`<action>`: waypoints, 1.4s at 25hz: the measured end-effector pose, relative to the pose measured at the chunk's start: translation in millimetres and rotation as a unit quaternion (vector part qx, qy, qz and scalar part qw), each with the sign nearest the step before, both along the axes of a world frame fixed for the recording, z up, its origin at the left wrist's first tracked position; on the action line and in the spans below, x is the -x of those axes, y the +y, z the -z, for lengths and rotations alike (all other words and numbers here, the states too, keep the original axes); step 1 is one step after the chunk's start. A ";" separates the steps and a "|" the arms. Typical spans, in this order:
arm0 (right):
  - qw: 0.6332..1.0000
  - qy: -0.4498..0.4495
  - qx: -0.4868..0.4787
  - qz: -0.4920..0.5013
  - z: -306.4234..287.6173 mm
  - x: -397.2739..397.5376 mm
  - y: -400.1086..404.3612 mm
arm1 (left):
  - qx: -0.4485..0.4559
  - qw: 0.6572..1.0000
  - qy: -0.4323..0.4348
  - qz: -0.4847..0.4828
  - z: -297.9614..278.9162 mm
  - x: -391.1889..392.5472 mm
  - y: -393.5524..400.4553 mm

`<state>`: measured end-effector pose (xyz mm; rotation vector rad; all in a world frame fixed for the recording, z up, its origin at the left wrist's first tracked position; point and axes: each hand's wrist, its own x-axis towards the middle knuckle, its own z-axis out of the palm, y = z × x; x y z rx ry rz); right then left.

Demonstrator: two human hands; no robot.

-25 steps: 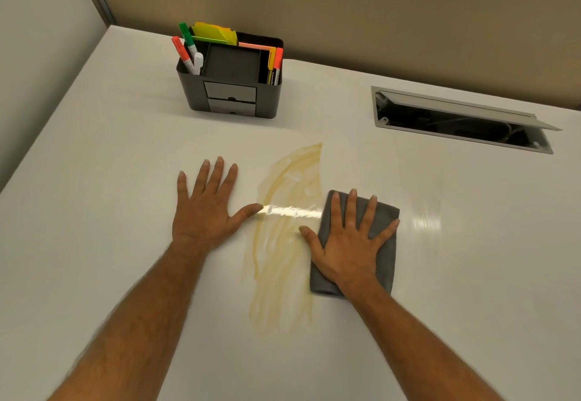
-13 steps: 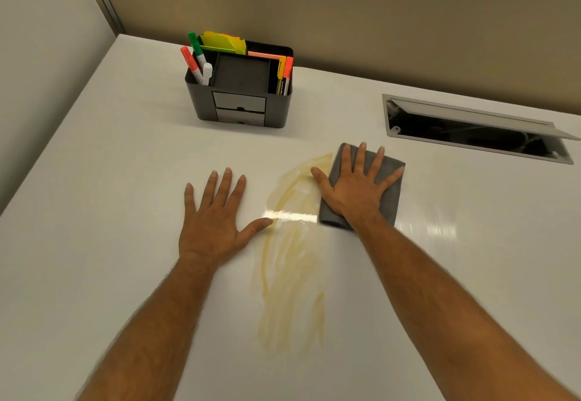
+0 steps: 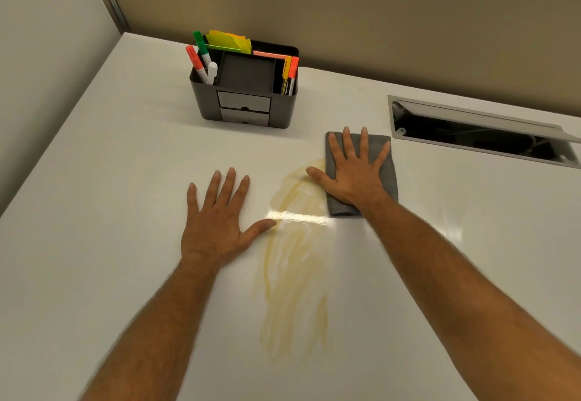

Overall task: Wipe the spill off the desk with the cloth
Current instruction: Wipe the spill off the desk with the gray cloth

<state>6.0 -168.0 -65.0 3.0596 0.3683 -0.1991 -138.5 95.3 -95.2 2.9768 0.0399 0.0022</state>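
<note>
Your right hand (image 3: 355,177), fingers spread flat and gripping nothing, has pushed the folded grey cloth (image 3: 388,177) up the white desk (image 3: 125,180) to the far end of the streaky yellow spill (image 3: 292,290). Most of the smear remains. Your left hand (image 3: 217,221) stays flat, open.

Left hand (image 3: 217,224) and right hand (image 3: 353,174) lie flat, fingers spread.
</note>
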 end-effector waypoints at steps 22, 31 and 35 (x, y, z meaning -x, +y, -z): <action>0.993 -0.031 -0.023 -0.110 14.2 188.1 -19.1 | 0.007 1.000 0.015 0.002 -3.7 1.3 -0.9; 0.999 -0.028 -0.038 0.001 13.5 270.4 1.8 | 0.017 1.000 0.017 0.002 -3.7 2.0 -0.2; 0.997 -0.019 -0.033 0.065 9.6 271.7 17.7 | 0.022 1.000 0.020 0.003 -6.1 2.0 0.3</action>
